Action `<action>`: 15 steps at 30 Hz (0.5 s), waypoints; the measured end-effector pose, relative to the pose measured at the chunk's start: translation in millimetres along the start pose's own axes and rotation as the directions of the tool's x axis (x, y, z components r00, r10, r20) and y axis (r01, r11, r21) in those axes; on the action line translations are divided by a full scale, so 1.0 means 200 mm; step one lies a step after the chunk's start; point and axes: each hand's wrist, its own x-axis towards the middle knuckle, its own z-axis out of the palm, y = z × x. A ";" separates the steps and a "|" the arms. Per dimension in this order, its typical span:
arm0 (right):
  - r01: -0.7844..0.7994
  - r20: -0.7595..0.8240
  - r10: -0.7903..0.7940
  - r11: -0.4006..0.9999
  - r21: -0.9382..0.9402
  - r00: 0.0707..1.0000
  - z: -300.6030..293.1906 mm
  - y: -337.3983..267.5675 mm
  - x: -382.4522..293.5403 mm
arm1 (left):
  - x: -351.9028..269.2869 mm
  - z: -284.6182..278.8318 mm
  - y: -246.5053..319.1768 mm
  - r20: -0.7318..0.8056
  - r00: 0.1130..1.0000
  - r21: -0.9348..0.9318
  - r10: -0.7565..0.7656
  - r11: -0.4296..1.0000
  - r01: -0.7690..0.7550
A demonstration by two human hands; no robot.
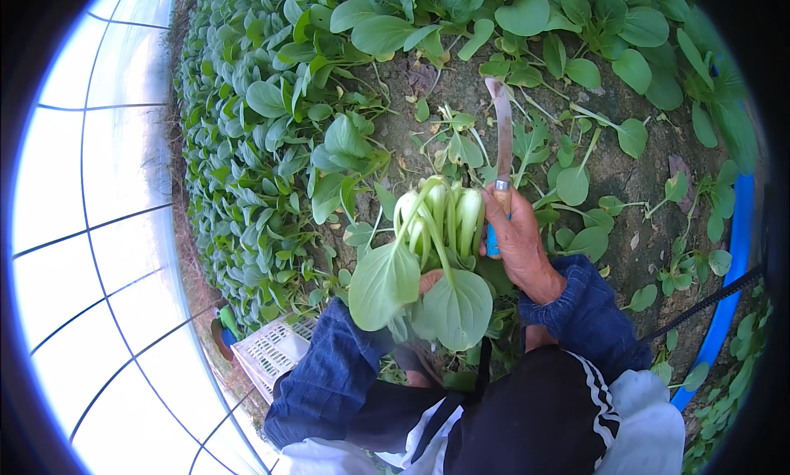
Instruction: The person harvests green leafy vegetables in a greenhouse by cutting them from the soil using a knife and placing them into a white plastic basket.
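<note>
A bunch of leafy greens with thick pale stems (437,219) is held in front of my knees, its cut ends facing away from me. My left hand (430,280) grips it from below, mostly hidden by stems and two large drooping leaves. Beside the bunch, my right hand (519,243) is closed around the wood and blue handle of a curved knife (503,129), with the blade pointing up and away. The right thumb lies near the outermost stems; whether it touches them is unclear.
Dense leafy greens (241,160) grow on the left, and more stand ahead (524,12). Loose leaves (573,185) lie on the soil (642,228). A white plastic crate (271,351) is by my left sleeve. A blue hose or pipe (731,277) curves along the right; greenhouse sheeting (92,228) is far left.
</note>
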 end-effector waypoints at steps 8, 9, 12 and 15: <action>-0.109 0.128 0.145 0.961 -0.256 0.981 -0.05 0.11 0.12 | 0.03 -0.12 0.20 0.150 0.960 -0.236 -0.236 0.934 0.267; -0.155 0.163 0.223 0.924 -0.351 0.961 -0.06 0.10 0.16 | 0.02 -0.19 0.23 0.143 0.959 -0.198 -0.243 0.943 0.268; -0.009 0.202 0.166 0.794 -0.608 0.965 -0.01 0.14 0.31 | 0.13 -0.24 0.34 0.030 0.976 0.859 -0.214 0.505 0.084; 0.139 0.237 0.095 0.585 -0.799 0.967 0.01 0.18 0.47 | 0.28 -0.28 0.35 0.080 0.995 0.994 0.053 0.068 -0.083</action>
